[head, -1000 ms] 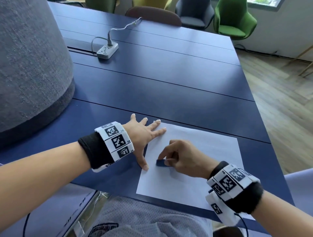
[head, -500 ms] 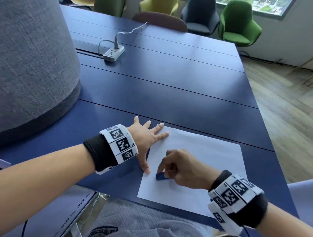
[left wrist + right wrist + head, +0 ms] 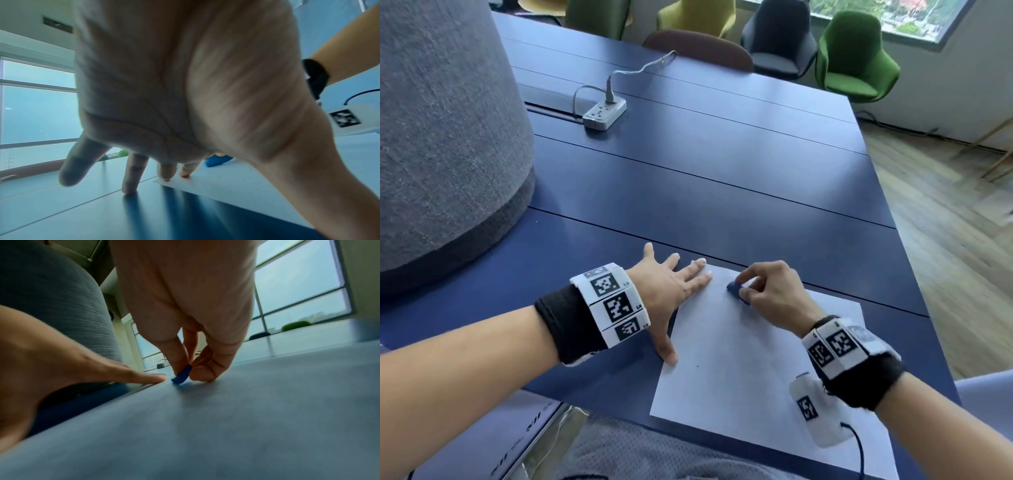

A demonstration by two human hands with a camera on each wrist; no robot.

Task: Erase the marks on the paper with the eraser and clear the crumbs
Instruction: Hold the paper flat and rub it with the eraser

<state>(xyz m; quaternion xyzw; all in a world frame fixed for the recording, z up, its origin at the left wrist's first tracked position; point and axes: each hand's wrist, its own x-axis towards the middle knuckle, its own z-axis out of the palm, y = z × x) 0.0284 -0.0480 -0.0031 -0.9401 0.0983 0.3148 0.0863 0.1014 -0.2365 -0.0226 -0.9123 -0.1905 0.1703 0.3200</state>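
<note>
Right fingers [image 3: 748, 294] pinched round eraser [image 3: 736, 290] on paper [image 3: 739, 370]

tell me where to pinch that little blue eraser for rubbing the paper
Pinch the eraser across its two broad flat faces near the upper end, coming from above as the right hand does, so the lower tip stays bare against the paper. It is small and tilted.

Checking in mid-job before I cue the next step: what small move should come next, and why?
Probably rub the eraser in short strokes where it sits. The right hand pinches it against the paper near the far left corner, and the left hand lies flat, pinning that edge.
</note>
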